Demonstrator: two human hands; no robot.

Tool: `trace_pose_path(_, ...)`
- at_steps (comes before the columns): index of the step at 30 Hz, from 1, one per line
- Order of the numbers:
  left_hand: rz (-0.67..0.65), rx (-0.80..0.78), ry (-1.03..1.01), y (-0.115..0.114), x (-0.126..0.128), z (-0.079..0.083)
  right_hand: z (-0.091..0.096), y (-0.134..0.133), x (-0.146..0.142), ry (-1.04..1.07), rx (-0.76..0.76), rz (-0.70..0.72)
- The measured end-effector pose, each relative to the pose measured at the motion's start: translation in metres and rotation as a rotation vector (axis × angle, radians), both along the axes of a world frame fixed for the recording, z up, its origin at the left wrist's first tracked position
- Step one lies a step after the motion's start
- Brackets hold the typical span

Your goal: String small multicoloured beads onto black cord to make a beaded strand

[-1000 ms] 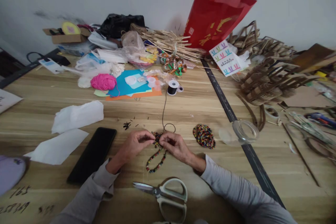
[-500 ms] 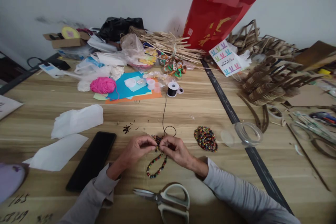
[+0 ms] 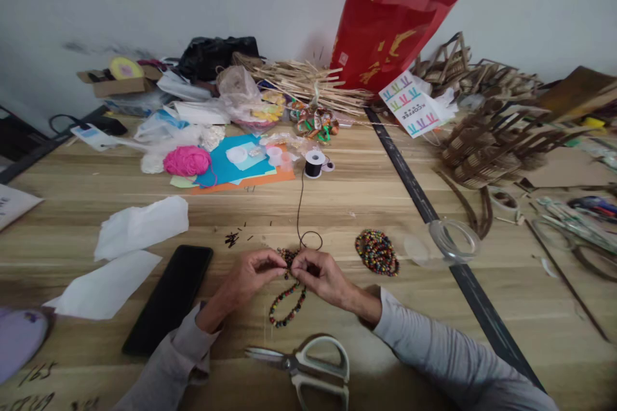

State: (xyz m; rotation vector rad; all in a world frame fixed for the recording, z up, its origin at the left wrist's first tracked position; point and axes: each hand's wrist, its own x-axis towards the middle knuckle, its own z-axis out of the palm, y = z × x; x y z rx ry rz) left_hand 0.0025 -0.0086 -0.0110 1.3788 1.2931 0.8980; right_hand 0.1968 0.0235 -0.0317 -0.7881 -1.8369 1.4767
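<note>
My left hand (image 3: 248, 276) and my right hand (image 3: 322, 275) meet fingertip to fingertip over the wooden table (image 3: 366, 192), both pinched on a string of coloured beads (image 3: 288, 300) whose loop hangs toward me. A black cord (image 3: 301, 205) runs from the pinch up to a black spool (image 3: 315, 164). A pile of loose coloured beads (image 3: 376, 252) lies just right of my right hand. White-handled scissors (image 3: 308, 369) lie near the front edge below my hands.
A black phone (image 3: 168, 298) and white paper sheets (image 3: 139, 225) lie to the left. A clear plastic container with its lid (image 3: 450, 241) sits right of the beads. Pink yarn (image 3: 187, 160), coloured paper, a red bag (image 3: 385, 26) and wooden strip models crowd the back.
My hands keep the same pinch on the bead string. The view has shifted slightly; nothing on the table has moved.
</note>
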Motion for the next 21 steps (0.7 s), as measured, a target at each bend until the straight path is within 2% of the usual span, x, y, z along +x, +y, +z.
trace_pose_path(21,-0.034,0.099,0.003,-0.0001,-0.0005,0.0013,-0.0021,0.0001,-0.0002,-0.002,0.01,0.002)
